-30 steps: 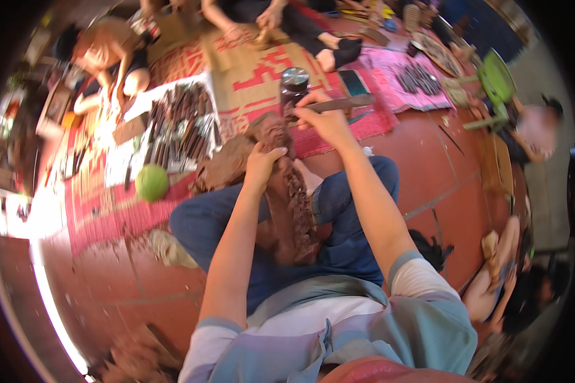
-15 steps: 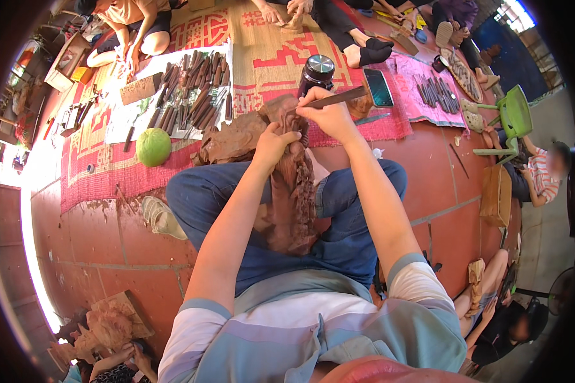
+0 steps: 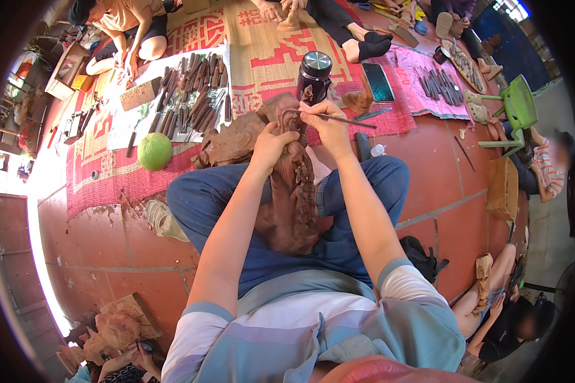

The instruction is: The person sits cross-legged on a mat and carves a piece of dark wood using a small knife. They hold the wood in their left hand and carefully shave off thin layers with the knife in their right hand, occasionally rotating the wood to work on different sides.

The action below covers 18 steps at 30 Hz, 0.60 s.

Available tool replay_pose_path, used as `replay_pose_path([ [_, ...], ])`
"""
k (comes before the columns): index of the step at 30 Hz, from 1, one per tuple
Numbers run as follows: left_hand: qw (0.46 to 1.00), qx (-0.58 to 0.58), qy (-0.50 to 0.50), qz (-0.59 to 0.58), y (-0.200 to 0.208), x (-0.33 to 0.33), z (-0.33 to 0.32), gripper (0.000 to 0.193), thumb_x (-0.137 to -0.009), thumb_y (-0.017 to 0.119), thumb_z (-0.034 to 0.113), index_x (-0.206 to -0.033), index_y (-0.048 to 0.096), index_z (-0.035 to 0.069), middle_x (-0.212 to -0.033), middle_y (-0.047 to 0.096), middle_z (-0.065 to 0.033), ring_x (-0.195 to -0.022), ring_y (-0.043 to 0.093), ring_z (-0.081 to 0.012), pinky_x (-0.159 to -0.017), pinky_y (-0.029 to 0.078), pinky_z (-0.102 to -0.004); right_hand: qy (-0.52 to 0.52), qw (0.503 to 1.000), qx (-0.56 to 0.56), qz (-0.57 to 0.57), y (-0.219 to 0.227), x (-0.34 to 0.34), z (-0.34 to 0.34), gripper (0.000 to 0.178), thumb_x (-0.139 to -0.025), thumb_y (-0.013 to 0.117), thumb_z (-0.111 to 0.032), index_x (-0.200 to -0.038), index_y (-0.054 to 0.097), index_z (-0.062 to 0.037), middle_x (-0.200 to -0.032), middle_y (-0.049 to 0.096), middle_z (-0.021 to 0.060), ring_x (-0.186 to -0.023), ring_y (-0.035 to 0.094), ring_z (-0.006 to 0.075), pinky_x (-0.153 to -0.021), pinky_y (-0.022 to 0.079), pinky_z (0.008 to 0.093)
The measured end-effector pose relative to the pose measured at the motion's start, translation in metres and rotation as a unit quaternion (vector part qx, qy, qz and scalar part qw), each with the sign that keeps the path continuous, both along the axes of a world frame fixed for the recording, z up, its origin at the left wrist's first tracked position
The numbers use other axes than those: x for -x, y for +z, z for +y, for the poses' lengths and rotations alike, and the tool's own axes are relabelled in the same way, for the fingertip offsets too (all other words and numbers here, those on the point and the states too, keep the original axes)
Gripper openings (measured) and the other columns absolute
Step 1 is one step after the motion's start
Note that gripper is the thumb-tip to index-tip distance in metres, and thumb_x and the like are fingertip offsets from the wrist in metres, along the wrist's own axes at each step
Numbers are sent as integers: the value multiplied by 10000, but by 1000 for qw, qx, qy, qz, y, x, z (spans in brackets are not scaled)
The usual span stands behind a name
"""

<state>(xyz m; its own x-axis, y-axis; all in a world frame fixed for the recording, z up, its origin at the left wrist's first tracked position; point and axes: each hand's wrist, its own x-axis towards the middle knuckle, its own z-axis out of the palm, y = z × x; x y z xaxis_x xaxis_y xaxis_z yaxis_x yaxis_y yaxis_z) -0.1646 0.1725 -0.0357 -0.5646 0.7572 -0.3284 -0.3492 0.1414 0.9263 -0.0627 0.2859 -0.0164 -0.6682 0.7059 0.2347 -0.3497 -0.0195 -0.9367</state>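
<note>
A brown wood carving (image 3: 291, 198) with deep-cut, wavy relief leans between my legs, its upper end away from me. My left hand (image 3: 273, 145) is closed on its upper part, the thumb lying across the wood. In my right hand (image 3: 329, 127) is a slim dark carving chisel (image 3: 358, 122), pinched by the fingers. The chisel's back end points right, and its front end is at the carving's top, close to my left hand. Just beyond the carving lies a rough brown wood block (image 3: 227, 143), partly hidden by my left hand.
Many carving tools (image 3: 198, 89) lie on a white sheet at far left, near a green round fruit (image 3: 154, 152). A dark flask (image 3: 314, 73), a phone (image 3: 378, 83) and more tools (image 3: 442, 87) are at far right. A green chair (image 3: 519, 102) stands right. Other people sit around.
The chisel has turned in my right hand: its broad side showed before, now it looks thin and its back end sits lower. My left hand stays on the carving.
</note>
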Motion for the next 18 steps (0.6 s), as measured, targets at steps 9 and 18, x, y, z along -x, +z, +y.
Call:
replay_pose_path([
  [9,1000,-11,-1,11,-8,4,2,528,-699,704,116,-1140,468,-53,-954,607,-114,-839,594,-164,-708,474,-257,-51,996,-62,-35,2,3,-6,102,-796,663,-32,-814,564,-10,-899,645,111,-879,608,147,-771,487,257],
  [18,1000,-9,-21,8,-4,4,3,453,-721,679,74,-1115,483,-32,-960,607,-109,-814,598,-159,-690,485,-266,-78,984,-157,-24,4,-2,-7,105,-796,651,-59,-803,562,-5,-897,638,122,-965,607,140,-767,472,240],
])
